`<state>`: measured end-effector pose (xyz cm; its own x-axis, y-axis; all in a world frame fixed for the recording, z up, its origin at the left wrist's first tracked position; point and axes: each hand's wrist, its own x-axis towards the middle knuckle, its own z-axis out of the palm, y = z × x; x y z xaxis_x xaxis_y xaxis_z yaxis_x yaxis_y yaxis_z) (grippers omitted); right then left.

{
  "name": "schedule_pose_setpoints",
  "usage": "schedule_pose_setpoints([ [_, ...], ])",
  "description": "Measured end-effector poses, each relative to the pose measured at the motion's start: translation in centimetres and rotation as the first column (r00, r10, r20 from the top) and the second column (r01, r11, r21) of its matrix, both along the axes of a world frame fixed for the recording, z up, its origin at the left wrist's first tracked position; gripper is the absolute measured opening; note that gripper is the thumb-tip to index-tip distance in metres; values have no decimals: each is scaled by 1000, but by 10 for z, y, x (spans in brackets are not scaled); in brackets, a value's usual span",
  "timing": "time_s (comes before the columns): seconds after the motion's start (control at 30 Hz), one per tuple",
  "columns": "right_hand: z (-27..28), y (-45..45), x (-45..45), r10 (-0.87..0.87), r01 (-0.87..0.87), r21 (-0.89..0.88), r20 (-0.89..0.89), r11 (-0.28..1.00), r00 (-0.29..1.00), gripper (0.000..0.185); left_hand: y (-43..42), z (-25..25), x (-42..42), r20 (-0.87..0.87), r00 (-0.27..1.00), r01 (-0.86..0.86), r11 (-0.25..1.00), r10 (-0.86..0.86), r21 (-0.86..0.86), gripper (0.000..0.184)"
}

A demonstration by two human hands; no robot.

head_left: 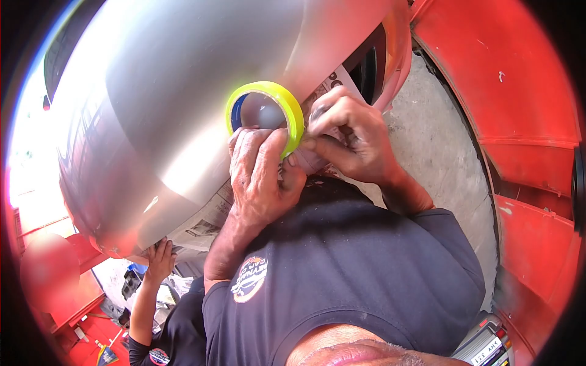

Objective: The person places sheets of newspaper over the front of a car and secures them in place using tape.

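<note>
A roll of bright yellow masking tape (295, 116) with a blue inner core is held up in front of a silver car panel (183, 79). My left hand (259, 171) grips the roll from below, its fingers hooked into the ring and the thumb at the lower edge. Just right of the roll, my right hand (354, 137) is closed, with thumb and forefinger pinched close to the tape's outer edge. What the pinch holds, if anything, is too small to make out. Printed newspaper (210, 222) lines the lower edge of the panel.
At lower left, another person's hand (160, 259) rests against the panel's bottom edge. Red metal panels (531, 79) stand on the right beside a grey concrete floor (427, 128). A dark wheel (368, 67) shows behind my right hand. Boxes (485, 348) sit at lower right.
</note>
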<state>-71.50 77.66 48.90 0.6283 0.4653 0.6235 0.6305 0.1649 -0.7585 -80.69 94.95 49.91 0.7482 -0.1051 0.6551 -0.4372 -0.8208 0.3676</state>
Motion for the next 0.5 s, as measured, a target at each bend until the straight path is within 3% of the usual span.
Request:
schedule_pose_setpoints([
  [0.07,-1,3,-7,-110,110,103,-5,989,994,32,-1,0,0,0,1000,4,1000,-4,10,41],
  [0.17,-3,-1,-12,-162,162,28,-31,986,986,38,-2,1,1,-25,1000,5,999,-4,45,41],
  [0.4,-7,-5,-15,-159,149,-92,-112,985,981,37,-4,8,-2,-107,994,44,976,-22,213,41],
  [0.5,-18,-4,-17,-158,157,-15,-157,987,975,33,-7,13,0,-171,983,102,964,-60,246,41],
])
